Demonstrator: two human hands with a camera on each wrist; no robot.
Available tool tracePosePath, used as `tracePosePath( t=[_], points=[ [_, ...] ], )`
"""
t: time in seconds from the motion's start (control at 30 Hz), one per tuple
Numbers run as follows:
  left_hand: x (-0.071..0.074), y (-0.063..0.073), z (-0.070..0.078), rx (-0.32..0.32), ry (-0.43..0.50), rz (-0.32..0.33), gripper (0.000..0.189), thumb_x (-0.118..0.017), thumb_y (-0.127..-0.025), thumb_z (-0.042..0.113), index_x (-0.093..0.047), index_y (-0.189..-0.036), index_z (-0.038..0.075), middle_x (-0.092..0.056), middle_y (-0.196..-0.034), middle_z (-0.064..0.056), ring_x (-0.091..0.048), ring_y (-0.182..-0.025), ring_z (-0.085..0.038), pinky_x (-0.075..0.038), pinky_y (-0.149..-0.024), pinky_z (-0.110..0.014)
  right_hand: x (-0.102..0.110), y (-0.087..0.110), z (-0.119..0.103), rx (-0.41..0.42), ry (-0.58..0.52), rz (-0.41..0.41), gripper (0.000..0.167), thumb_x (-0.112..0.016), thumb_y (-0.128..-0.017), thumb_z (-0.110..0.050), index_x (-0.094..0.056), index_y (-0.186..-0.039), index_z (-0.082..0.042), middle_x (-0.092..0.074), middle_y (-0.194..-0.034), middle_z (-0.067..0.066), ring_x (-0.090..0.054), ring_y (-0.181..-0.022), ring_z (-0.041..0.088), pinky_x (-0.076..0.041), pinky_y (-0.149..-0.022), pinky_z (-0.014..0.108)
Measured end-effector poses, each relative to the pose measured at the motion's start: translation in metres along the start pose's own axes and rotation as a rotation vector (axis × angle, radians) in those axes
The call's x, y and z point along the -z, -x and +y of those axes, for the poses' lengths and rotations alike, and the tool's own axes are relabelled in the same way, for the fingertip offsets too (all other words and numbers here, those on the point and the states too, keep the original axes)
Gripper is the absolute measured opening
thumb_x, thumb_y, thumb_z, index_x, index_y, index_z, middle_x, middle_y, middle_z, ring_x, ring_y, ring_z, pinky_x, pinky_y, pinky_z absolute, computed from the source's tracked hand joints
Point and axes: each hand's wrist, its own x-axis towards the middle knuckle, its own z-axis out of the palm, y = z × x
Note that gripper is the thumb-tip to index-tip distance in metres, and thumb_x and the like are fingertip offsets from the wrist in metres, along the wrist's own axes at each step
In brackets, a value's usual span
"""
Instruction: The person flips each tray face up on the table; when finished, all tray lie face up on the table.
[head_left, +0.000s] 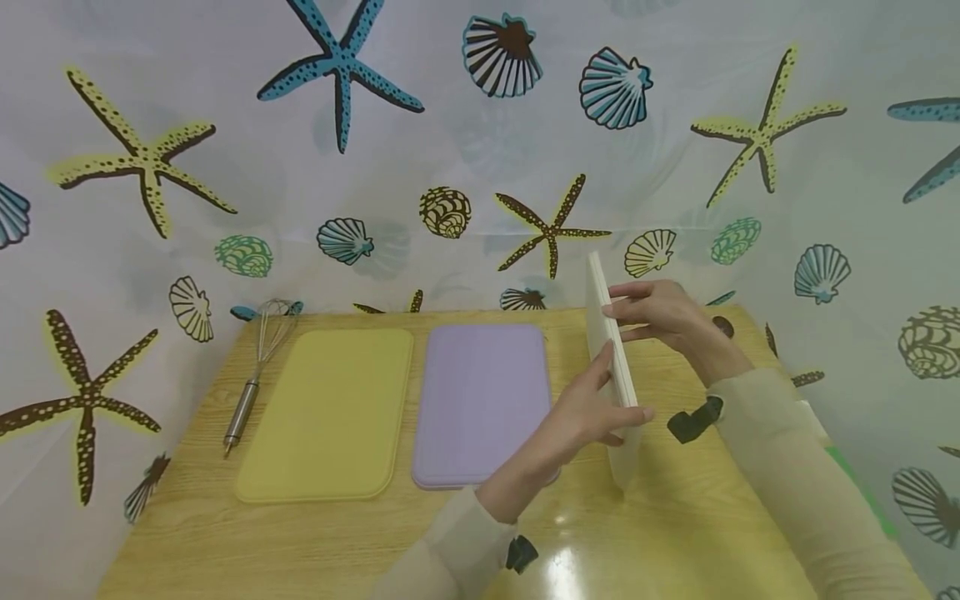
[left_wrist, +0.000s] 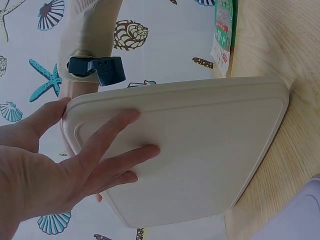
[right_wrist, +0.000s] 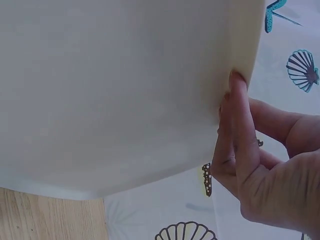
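Note:
A white cutting board [head_left: 613, 367] stands on edge above the right part of the table, its thin rim facing up in the head view. My left hand [head_left: 581, 417] holds the near end, thumb on one side and fingers spread over the grooved face [left_wrist: 210, 145] in the left wrist view. Farther back, my right hand [head_left: 656, 312] pinches the far part of the rim; the right wrist view shows its fingertips [right_wrist: 237, 82] against the board's other face. The board's lower edge seems to meet the wood in the left wrist view.
A purple cutting board [head_left: 483, 400] and a yellow one [head_left: 330, 408] lie flat to the left. Beyond them is a metal whisk [head_left: 251, 392]. A green packet [left_wrist: 224, 35] lies at the table's right side. A sea-patterned curtain [head_left: 420, 108] hangs behind.

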Motion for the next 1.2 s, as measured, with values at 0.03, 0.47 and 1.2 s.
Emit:
tracePosePath(
  t=[0.03, 0.47, 1.2],
  points=[
    [0.000, 0.002, 0.000, -0.010, -0.010, 0.010, 0.101, -0.081, -0.078, 0.018, -0.016, -0.155, 0.029, -0.028, -0.156, -0.006, -0.055, -0.119, -0.030, -0.060, -0.067, -0.038, -0.001, 0.000, 0.000, 0.001, -0.006, -0.004, 0.054, -0.064, -0.093, -0.013, -0.043, -0.141, 0.002, -0.054, -0.126, 0.024, -0.062, -0.105, 0.026, -0.057, -0.084, 0.038],
    [0.005, 0.011, -0.001, -0.088, -0.114, 0.086, 0.085, -0.075, -0.084, 0.012, -0.026, -0.152, 0.012, -0.033, -0.152, -0.014, -0.069, -0.092, -0.022, -0.059, -0.064, -0.030, -0.013, -0.006, 0.000, 0.013, -0.047, -0.040, 0.054, -0.063, -0.094, -0.010, -0.042, -0.143, 0.000, -0.055, -0.115, 0.017, -0.058, -0.110, 0.029, -0.057, -0.084, 0.038],
    [0.024, 0.018, -0.018, -0.112, 0.015, 0.171, 0.077, -0.072, -0.081, 0.001, -0.033, -0.148, 0.001, -0.047, -0.139, -0.025, -0.070, -0.090, -0.027, -0.060, -0.066, -0.034, -0.006, 0.014, 0.150, 0.013, 0.468, 0.105, 0.055, -0.045, -0.103, -0.025, -0.038, -0.133, 0.021, -0.059, -0.114, 0.034, -0.063, -0.094, 0.038, -0.056, -0.083, 0.048]
  ],
)
